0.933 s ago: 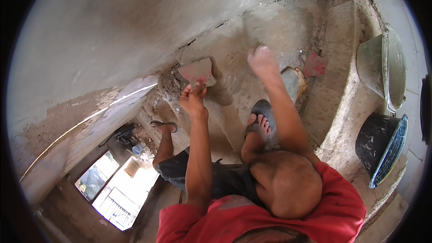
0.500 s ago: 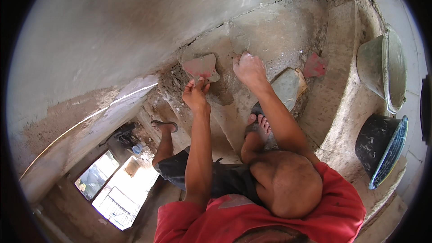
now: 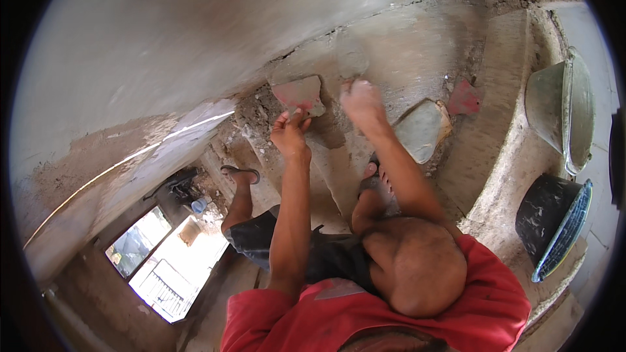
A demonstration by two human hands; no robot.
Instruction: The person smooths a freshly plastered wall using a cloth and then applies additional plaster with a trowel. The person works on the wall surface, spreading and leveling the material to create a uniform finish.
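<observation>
My left hand (image 3: 290, 133) pinches a flat, irregular grey piece with reddish stains (image 3: 297, 93) near the foot of the plastered wall (image 3: 156, 45). Just to its right, my right hand (image 3: 362, 104) is closed on a trowel-like tool (image 3: 352, 55), whose blurred blade lies against the pale grey surface of the step (image 3: 424, 45). Below and right of that hand lies a pale flat slab with a tan broken edge (image 3: 417, 132). A smaller red-stained piece (image 3: 464, 96) rests beside it.
A grey bucket (image 3: 544, 104) and a black, plaster-spotted bucket (image 3: 541, 218) stand along the right on a ledge. Concrete steps (image 3: 326, 189) descend leftward past my sandalled feet toward a bright doorway (image 3: 169, 274) at lower left, with small clutter (image 3: 199, 205) nearby.
My right hand has moved left with the tool, closer to the piece in my left hand. My left hand keeps its grip and is slightly higher. The view has shifted a little.
</observation>
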